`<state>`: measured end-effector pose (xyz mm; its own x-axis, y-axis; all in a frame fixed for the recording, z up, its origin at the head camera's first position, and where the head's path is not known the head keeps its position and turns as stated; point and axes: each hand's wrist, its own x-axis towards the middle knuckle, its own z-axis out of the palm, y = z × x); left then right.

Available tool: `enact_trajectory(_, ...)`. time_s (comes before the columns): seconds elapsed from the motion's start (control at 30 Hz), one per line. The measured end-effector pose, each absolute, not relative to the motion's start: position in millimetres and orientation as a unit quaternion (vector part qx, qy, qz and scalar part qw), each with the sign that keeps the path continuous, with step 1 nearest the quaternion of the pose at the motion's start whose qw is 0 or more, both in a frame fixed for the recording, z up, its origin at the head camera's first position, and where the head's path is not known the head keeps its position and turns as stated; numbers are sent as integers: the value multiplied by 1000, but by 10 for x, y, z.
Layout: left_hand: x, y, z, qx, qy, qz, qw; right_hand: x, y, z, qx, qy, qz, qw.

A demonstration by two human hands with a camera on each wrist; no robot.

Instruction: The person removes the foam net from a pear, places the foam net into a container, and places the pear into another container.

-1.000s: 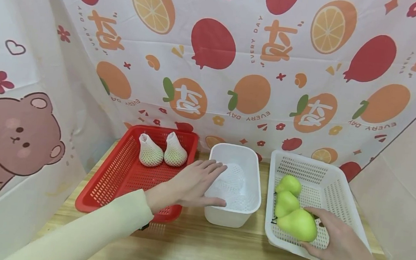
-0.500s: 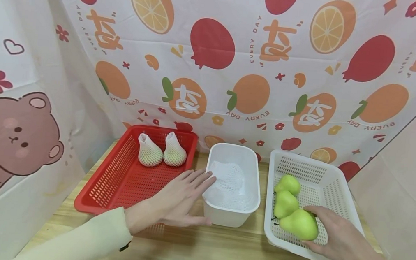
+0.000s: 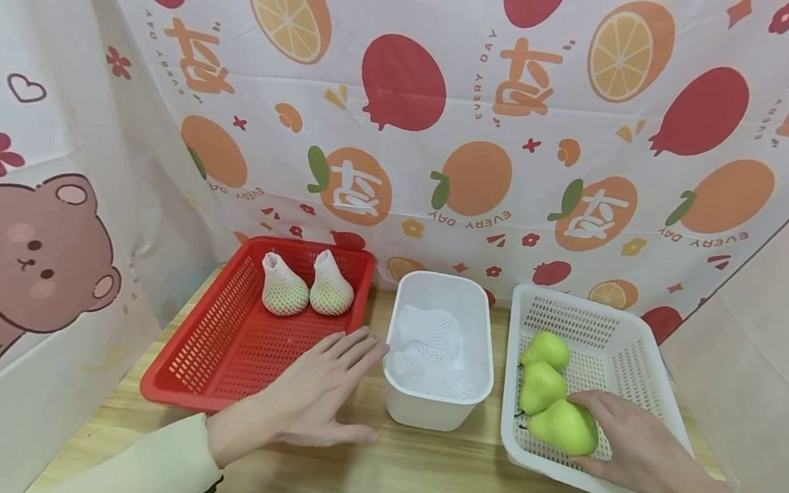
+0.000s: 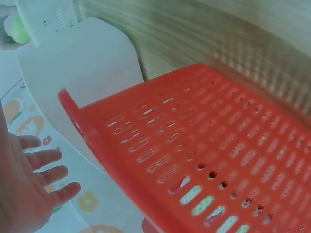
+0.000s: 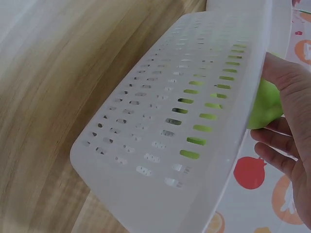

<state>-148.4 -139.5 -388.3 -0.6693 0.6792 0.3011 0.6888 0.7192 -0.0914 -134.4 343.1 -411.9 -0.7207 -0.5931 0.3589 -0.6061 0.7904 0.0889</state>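
— Left hand (image 3: 315, 388): fingers stretched out, gripping nothing. Right hand (image 3: 637, 448): thumb and fingers curled round the front pear (image 3: 564, 427). Hands well apart.

— What has shifted?

— Left hand has drawn back from over the white bin (image 3: 431, 414), leftward and nearer. It now overlaps the near right corner of the red basket (image 3: 251, 359), fingertips just beside the bin's left rim. Mesh sleeves (image 3: 429, 328) in the bin lie fully uncovered. Right hand has barely moved; the pear is only a touch further left.

— Meaning for the work?

— My reading: the right hand carries this step, the left stands by with the bin's opening free. Pear gripped, not yet out of the white basket (image 3: 575, 315).

— Exact position?

— Near part of that basket, stem end toward its left wall, just beside two more pears (image 3: 542, 388). Right hand wraps the broad end. From the left hand, it lies off to the right, beyond the bin. Whether it is clear of the basket floor, cannot tell.
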Motion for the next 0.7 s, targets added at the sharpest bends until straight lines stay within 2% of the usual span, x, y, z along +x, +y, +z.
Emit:
enact_trajectory(0.27,-1459,-1451,-3939,-375,-908,-9,186,-1418,3433,-4164,328,-931,-6,162)
enact_trajectory(0.7,-1462,-1454,-3964,-373,-909,-12,186,-1544,3389,-4301,358,-922,-41,140)
